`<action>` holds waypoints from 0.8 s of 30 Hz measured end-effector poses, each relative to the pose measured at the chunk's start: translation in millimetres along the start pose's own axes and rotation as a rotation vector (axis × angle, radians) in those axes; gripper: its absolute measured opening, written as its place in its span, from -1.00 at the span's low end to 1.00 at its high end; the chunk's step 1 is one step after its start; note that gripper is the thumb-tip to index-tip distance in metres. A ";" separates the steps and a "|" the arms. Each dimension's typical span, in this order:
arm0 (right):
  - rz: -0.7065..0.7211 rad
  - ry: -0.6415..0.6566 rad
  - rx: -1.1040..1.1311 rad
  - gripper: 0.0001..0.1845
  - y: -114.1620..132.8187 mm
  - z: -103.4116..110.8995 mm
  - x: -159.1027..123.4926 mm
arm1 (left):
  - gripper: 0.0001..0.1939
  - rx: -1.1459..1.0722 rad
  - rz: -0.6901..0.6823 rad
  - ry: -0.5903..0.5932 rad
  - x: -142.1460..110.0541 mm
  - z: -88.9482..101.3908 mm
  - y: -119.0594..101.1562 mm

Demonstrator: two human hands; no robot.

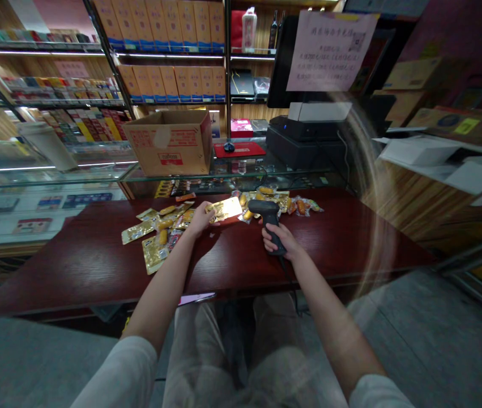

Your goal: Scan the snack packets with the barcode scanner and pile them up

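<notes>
My left hand is closed on the left end of a shiny gold snack packet, raised over the dark red table. In my right hand is a black handheld barcode scanner, its head pointing left toward the packet, apart from it. Left of my left hand lies a loose pile of gold packets and yellow wrapped snacks. Behind the scanner sits another group of yellow wrapped snacks, with orange-brown wrapped pieces at its right end.
An open cardboard box stands on the glass counter behind the table. Beside it are a mouse on a red pad and a monitor with a paper sign. A phone-like flat object lies at the table's front edge.
</notes>
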State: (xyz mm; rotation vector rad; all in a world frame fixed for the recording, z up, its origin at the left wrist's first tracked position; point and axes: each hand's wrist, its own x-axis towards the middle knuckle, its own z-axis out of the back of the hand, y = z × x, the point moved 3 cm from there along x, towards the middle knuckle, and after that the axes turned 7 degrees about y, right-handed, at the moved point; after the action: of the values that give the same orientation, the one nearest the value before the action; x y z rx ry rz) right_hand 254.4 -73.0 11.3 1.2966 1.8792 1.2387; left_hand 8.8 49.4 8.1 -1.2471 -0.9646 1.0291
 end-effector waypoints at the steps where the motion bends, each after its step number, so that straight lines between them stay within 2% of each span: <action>1: -0.005 0.007 -0.004 -0.57 -0.5 -0.9 -0.1 | -0.82 0.035 -0.015 -0.006 0.2 1.3 -0.1; 3: -0.009 0.016 -0.004 -0.58 -1.5 -2.1 -0.3 | -0.86 0.158 -0.058 -0.037 0.7 4.9 -1.6; 6: -0.004 0.009 0.013 -0.56 -1.6 -2.2 -1.4 | -0.83 0.468 -0.126 -0.091 -0.8 8.0 -7.0; 11: 0.008 -0.006 0.038 -0.53 0.6 -0.8 -3.6 | -0.41 1.074 -0.245 -0.255 -14.2 -0.7 -17.4; 12: 0.010 -0.006 0.040 -0.53 0.9 -0.4 -3.8 | -0.38 1.162 -0.289 -0.233 -16.0 -5.4 -17.5; 14: 0.012 -0.005 0.040 -0.53 0.8 0.4 -3.8 | -0.42 1.267 -0.339 -0.040 -16.4 -16.8 -12.1; 16: 0.011 -0.004 0.037 -0.53 0.1 0.9 -3.8 | -0.48 1.302 -0.286 0.197 -14.7 -25.2 -1.7; 17: 0.009 -0.004 0.035 -0.53 -0.3 1.0 -3.9 | -0.48 1.313 -0.234 0.267 -13.8 -26.6 3.4; 18: 0.009 -0.008 0.033 -0.52 -0.5 1.1 -4.0 | -0.45 1.327 -0.176 0.289 -13.1 -25.8 7.4; 20: 0.015 -0.025 0.029 -0.51 -0.1 1.6 -4.5 | -0.37 1.374 -0.059 0.192 -12.7 -17.5 11.4; 24: 0.025 -0.090 0.012 -0.56 6.9 8.5 -5.9 | -0.26 1.467 0.125 -0.129 -17.8 8.4 7.9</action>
State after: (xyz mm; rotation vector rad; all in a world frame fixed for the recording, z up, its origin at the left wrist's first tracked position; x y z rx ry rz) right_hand 266.6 -74.3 13.4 1.3633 1.8153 1.1629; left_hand -4.6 34.8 0.7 0.0002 -0.0328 1.4646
